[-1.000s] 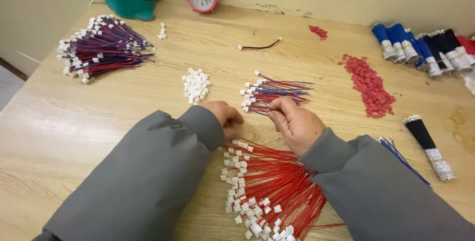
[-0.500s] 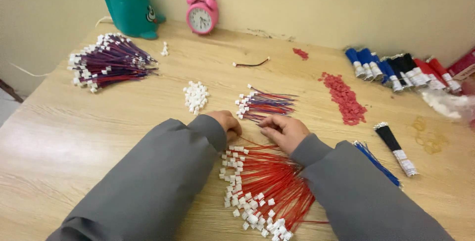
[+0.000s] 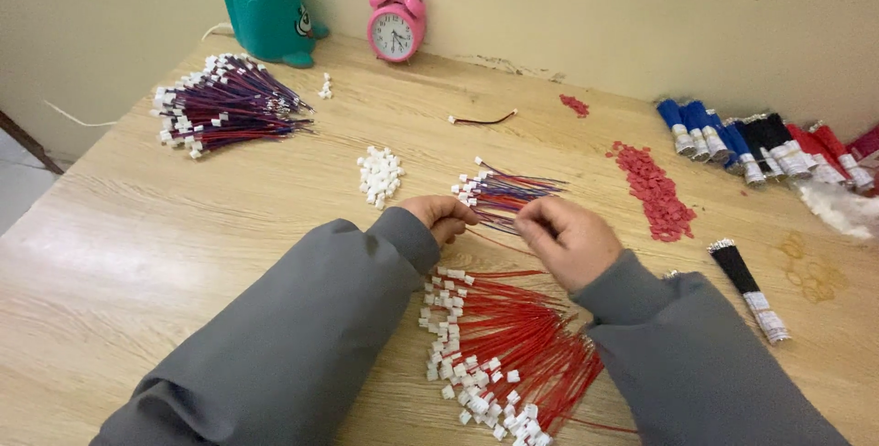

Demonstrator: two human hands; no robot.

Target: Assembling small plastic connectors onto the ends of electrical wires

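My left hand (image 3: 446,216) and my right hand (image 3: 569,238) meet at the table's middle, both pinching a thin red wire with a white plug that runs between them. Just beyond the fingers lies a small bunch of red-and-blue wires with white plugs (image 3: 502,191). Under my wrists spreads a big pile of red wires with white plugs (image 3: 508,345). A little heap of loose white plugs (image 3: 378,174) sits left of my left hand.
A large bundle of red-and-blue wires (image 3: 224,103) lies far left. A teal pen holder (image 3: 265,8) and pink alarm clock (image 3: 396,29) stand by the wall. Red small parts (image 3: 653,190), blue, black and red wire bundles (image 3: 751,142) and a black bundle (image 3: 746,286) lie right.
The view has tilted and pulled back, showing more of the wall and pen holder. My hands stay together over the wires with slight finger shifts.
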